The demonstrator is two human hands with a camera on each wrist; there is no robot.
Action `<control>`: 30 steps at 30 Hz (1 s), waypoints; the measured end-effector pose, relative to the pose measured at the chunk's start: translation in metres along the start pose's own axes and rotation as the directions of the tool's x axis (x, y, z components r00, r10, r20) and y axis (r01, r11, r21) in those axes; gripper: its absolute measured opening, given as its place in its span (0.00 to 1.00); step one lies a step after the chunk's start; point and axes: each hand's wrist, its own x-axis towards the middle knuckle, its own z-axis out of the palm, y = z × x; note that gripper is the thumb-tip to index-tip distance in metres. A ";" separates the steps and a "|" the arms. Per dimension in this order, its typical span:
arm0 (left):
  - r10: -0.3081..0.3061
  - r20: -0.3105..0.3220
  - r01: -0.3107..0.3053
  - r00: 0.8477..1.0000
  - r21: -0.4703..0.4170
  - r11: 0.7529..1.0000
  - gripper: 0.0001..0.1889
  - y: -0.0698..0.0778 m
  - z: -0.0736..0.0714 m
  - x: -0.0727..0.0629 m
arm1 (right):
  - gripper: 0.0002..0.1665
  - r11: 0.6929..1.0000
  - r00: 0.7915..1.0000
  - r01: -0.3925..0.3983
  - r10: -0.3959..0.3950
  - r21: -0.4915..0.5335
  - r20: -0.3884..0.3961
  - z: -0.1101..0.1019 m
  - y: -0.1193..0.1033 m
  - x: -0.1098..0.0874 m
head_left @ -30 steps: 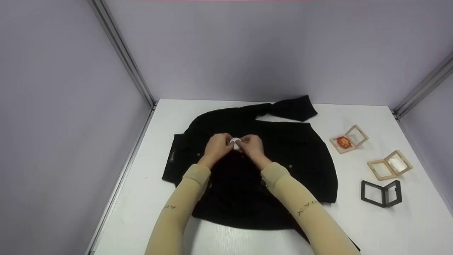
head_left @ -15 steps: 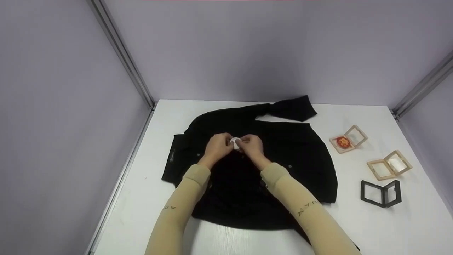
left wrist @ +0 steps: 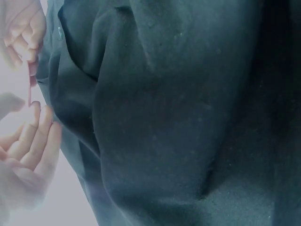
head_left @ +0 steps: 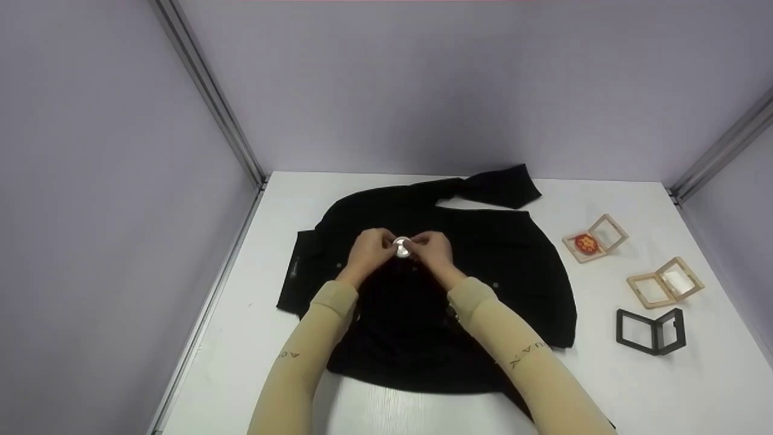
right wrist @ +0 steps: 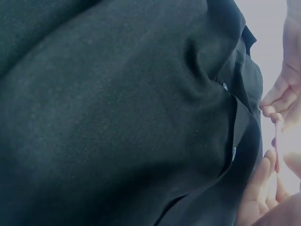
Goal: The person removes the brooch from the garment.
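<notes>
Both hands meet over the middle of a black shirt, spread out on the white table. A small round disc is between them, its face bright and shiny white. My left hand pinches its left edge with thumb and finger. On the opposite edge, my right hand pinches it the same way. Seen almost edge-on in the right wrist view, the disc is thin and pinkish at its rim. Glare washes out its face in both wrist views.
Three small hinged cases stand open on the right of the white table: a wooden case holding a red and yellow round piece, another wooden case, and a black case. Grey walls enclose the table.
The disc has tilted slightly, so its face now reflects bright light where darker markings showed before. Both hands keep their pinch and have hardly moved. The shirt and cases stay put.
</notes>
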 end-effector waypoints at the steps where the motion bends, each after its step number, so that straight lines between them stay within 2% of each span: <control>1: -0.006 -0.002 0.006 1.000 0.000 1.000 0.09 -0.001 0.000 0.000 | 0.12 1.000 1.000 -0.008 0.008 0.007 0.004 0.000 0.000 0.000; 9: -0.018 -0.023 0.018 1.000 -0.029 0.999 0.06 -0.002 -0.001 0.001 | 0.11 0.989 0.999 -0.046 0.044 0.141 0.020 -0.002 0.004 0.000; 14: 0.011 -0.051 -0.013 0.999 -0.045 0.999 0.04 -0.001 -0.002 0.001 | 0.12 0.986 0.998 -0.060 0.059 0.158 0.008 -0.005 0.007 0.001; 22: 0.045 -0.074 -0.046 0.996 -0.015 0.999 0.04 0.001 -0.001 0.000 | 0.15 0.979 0.995 -0.098 0.097 0.181 0.015 -0.007 0.008 0.000; 25: 0.066 -0.085 -0.065 0.994 0.013 0.998 0.03 0.000 -0.001 -0.002 | 0.17 0.967 0.994 -0.107 0.106 0.233 0.017 -0.006 0.007 -0.001; 30: 0.114 -0.087 -0.107 0.990 0.080 0.991 0.03 0.000 0.000 -0.004 | 0.19 0.928 0.989 -0.146 0.145 0.343 0.030 -0.006 0.004 -0.002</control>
